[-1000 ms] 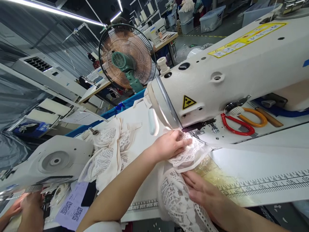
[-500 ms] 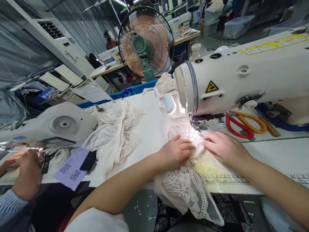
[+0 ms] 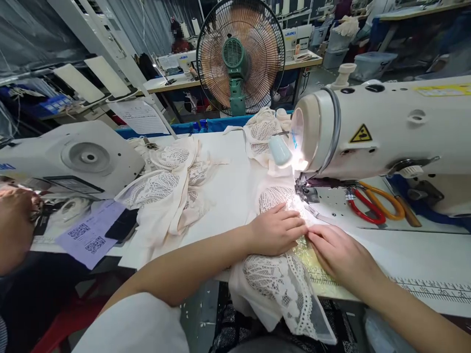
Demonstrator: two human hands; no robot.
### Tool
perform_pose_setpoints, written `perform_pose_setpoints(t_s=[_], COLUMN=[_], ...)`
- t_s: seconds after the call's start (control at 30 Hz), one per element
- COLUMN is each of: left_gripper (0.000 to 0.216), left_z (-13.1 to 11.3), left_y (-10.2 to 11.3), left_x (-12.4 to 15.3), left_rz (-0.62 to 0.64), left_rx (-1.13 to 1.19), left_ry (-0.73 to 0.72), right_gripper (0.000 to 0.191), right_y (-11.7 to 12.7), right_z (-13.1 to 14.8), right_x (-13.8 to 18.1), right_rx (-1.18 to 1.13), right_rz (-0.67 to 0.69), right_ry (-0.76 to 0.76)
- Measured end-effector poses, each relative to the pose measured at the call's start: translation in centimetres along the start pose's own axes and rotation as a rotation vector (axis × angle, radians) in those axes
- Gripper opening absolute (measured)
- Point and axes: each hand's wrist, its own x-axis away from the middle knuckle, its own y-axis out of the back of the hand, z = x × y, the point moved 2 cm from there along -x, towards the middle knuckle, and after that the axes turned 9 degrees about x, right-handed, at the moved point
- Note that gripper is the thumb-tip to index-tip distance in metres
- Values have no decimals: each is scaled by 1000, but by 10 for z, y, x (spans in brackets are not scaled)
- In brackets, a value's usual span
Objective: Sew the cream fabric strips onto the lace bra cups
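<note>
A cream lace garment (image 3: 277, 289) lies under the needle area of a white sewing machine (image 3: 390, 127) and hangs over the table's front edge. My left hand (image 3: 281, 229) rests on the lace just in front of the presser foot (image 3: 303, 191), fingers lying flat and pressing the fabric down. My right hand (image 3: 340, 252) lies beside it, to the right, fingers stretched flat on the lace and the table. The two hands nearly touch. A small lamp lights the fabric at the needle.
A pile of cream lace pieces (image 3: 169, 189) lies at left, more (image 3: 263, 130) behind the machine head. Red and orange scissors (image 3: 371, 208) sit on the machine bed. A fan (image 3: 241, 56) stands behind. Another person's hand (image 3: 13, 228) works at a second machine (image 3: 69, 159), near a QR-code paper (image 3: 90, 235).
The view has swung left and down. My right hand came up from the table's front edge to lie beside my left on the lace, then both slid slightly toward me.
</note>
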Motion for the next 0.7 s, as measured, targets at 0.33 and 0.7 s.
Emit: perform_pose_setpoints(t_s=[0.33,0.7], left_gripper=[33,34], left_z=[30,65], left_y=[5,8], left_x=[-6,-13], left_rz=[-22,40], left_rx=[48,36], left_ry=[-89,-114], right_gripper=[26,32], right_y=[-3,-10], right_z=[1,-1], right_x=[-11,-30], right_rx=[26,229], right_rz=[19,37], right_ry=[-59,-82])
